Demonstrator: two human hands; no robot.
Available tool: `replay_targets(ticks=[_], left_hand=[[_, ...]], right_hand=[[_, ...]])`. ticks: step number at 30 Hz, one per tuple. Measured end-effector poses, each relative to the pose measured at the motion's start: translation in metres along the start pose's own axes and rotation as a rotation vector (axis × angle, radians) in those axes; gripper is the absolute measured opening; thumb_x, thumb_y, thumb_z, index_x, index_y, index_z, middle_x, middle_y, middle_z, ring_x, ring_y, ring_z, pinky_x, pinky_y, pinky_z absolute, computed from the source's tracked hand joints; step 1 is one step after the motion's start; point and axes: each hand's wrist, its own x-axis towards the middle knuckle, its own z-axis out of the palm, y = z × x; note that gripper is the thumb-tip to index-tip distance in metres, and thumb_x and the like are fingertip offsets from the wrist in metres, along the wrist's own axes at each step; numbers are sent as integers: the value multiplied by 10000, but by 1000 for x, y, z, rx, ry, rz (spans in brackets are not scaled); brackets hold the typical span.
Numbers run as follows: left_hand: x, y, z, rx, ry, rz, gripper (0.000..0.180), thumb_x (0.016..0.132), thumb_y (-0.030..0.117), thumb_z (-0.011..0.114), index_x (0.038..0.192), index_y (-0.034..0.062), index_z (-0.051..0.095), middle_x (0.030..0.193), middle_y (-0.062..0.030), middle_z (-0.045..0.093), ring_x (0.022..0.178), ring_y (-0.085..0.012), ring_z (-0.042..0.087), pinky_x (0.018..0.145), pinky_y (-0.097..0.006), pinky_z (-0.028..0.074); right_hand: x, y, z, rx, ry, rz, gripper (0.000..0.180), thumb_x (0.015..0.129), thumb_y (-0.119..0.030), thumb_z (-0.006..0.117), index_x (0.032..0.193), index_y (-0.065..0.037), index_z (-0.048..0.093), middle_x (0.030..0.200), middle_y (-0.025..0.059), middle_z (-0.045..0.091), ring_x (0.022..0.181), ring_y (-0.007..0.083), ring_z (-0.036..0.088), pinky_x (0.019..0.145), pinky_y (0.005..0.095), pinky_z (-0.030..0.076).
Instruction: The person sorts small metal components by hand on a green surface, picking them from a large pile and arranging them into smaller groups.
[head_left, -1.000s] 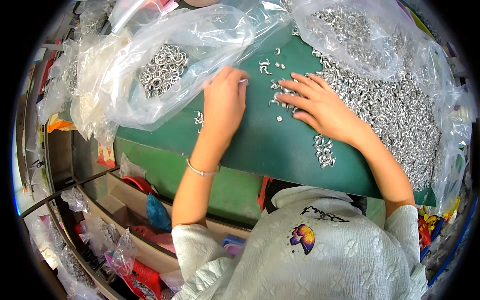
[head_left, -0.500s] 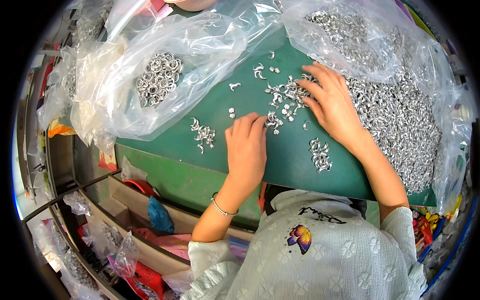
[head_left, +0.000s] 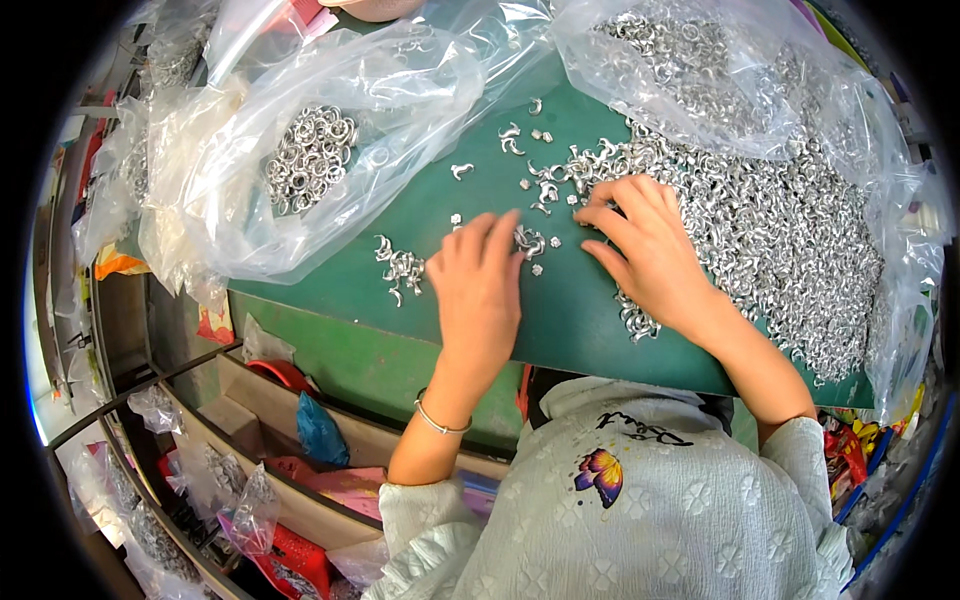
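1. I see the left hand (head_left: 480,290) lying palm down on the green table (head_left: 560,330), fingers loosely spread and flat; they grip nothing, and the fingertips (head_left: 508,228) touch a small clump of silver hook parts (head_left: 530,242).
2. The right hand (head_left: 650,250) is also palm down and spread, clasping nothing that I can make out; its fingertips rest at the near-left edge of the big heap of silver metal parts (head_left: 790,230), just right of that clump.
3. The two hands lie close together, with the small clump between their fingertips.
4. Left of the left hand, a separate little pile of hooks (head_left: 400,268) lies on bare green surface, and a few loose hooks are scattered farther off.
5. The big heap spreads over the right side of the table, partly on and under a crumpled clear plastic bag (head_left: 700,60).
6. On the far left, another clear plastic bag (head_left: 230,200) holds a cluster of silver rings (head_left: 308,158).
7. Below the table's near-left edge I see an open bin (head_left: 260,420) with small packets and red and blue scraps.
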Motion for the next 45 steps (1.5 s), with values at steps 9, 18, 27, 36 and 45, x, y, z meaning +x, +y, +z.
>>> replay_targets(ticks=[9,18,27,36,45], left_hand=[[-7,-5,-8,-63,22,-64,268,804,-52,636,1050,53,618,1012,-63,595,936,-238,561,821,-359,374],[-18,0,-17,-79,49,-135,333,794,-10,676,1113,61,612,1141,-96,555,1059,-286,521,919,-388,359],[-20,-14,-7,-80,-3,-97,231,824,37,668,1050,40,620,1082,-90,554,1012,-285,517,883,-399,338],[-32,-3,-16,18,157,-198,306,816,38,694,1116,57,638,1155,-87,562,1046,-274,519,924,-400,348],[-26,-1,-12,28,125,-151,170,779,28,721,923,71,640,1055,-63,550,966,-245,515,832,-371,340]], right_hand=[[-1,-9,2,-57,-23,-56,265,761,-105,715,1007,-50,634,1030,71,547,984,251,498,841,369,378],[0,-13,16,-18,-153,-145,269,755,-122,712,1000,-48,627,1056,65,558,1011,236,499,873,357,381],[9,-8,19,-92,-46,-151,183,730,-133,731,863,-72,622,909,46,550,920,224,495,818,360,367],[20,-29,35,109,-84,-194,185,761,-134,733,892,-62,624,874,53,553,877,234,505,789,374,361],[36,-17,40,-63,-29,-136,87,770,-118,693,804,-60,637,837,54,563,903,228,508,792,358,365]])
